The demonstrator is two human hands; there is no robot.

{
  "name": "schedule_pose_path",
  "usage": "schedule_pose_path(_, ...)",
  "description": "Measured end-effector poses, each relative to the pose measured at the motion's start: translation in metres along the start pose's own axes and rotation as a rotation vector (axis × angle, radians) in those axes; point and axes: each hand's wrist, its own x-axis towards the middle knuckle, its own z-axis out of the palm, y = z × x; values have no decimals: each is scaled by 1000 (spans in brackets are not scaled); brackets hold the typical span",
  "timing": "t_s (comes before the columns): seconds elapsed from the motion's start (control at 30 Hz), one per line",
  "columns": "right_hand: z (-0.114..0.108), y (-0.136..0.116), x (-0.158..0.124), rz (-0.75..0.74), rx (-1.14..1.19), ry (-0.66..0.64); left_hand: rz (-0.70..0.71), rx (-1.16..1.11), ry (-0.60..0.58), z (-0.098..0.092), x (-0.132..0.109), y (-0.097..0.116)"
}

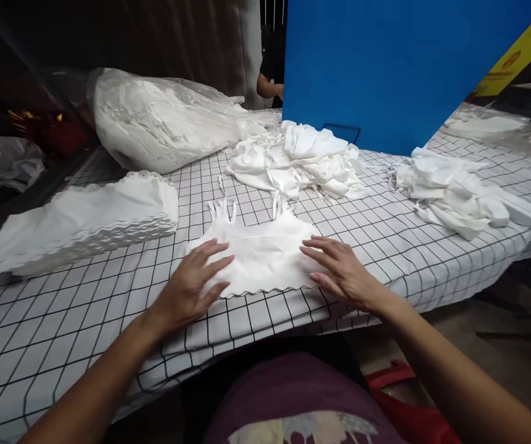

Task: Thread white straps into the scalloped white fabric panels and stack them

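A small stack of white strappy tops (260,256) lies flat before me near the table's front edge, thin straps pointing away from me. My left hand (195,280) rests on its left side with the fingers spread. On the right side lies my right hand (339,268), its fingers stretched out over the fabric's edge. Neither hand grips the cloth. Just beyond the straps is a loose heap of white garments (302,160). To the left sits a thick, neat pile of white garments (94,216).
A large clear plastic bag (163,117) full of white cloth stands at the back left. More crumpled white garments (459,191) lie at the right. A blue panel (385,68) rises behind the checked tablecloth (117,296). Another person's arm (269,86) shows beside it.
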Motion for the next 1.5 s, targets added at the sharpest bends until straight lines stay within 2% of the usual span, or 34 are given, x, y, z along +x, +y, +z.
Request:
schedule_pose_path(0.13,25,6,15,105,-92,-212,-131,125,-274,30,18,-10)
schedule_pose_path(0.27,36,17,13,172,-137,-240,-251,153,-378,31,10,-30)
schedule_pose_path(0.4,35,18,12,177,-145,-250,-305,135,-386,22,2,-37)
schedule_pose_path(0.63,34,17,12,149,-138,-218,-295,133,-331,22,-2,-37)
schedule_pose_path(0.73,30,15,14,137,-149,-204,-310,151,-356,18,-1,-36)
schedule_pose_path(0.87,26,11,17,131,-149,-181,-355,208,-420,9,6,-31)
schedule_pose_path(0.97,28,9,17,146,-102,-220,-328,279,-328,6,26,-14)
schedule_pose_path(1.07,33,8,15,172,-82,-240,-158,212,-205,21,62,14)
schedule_pose_path(1.2,28,12,15,143,-57,-227,128,-16,-190,66,121,38)
schedule_pose_path(1.33,-3,24,30,100,113,-190,134,-85,-243,103,154,32)
schedule_pose_path(1.43,-27,35,64,204,271,-63,124,-99,-289,113,157,24)
schedule_pose_path(1.5,-31,42,97,321,295,-12,132,-97,-281,115,156,21)
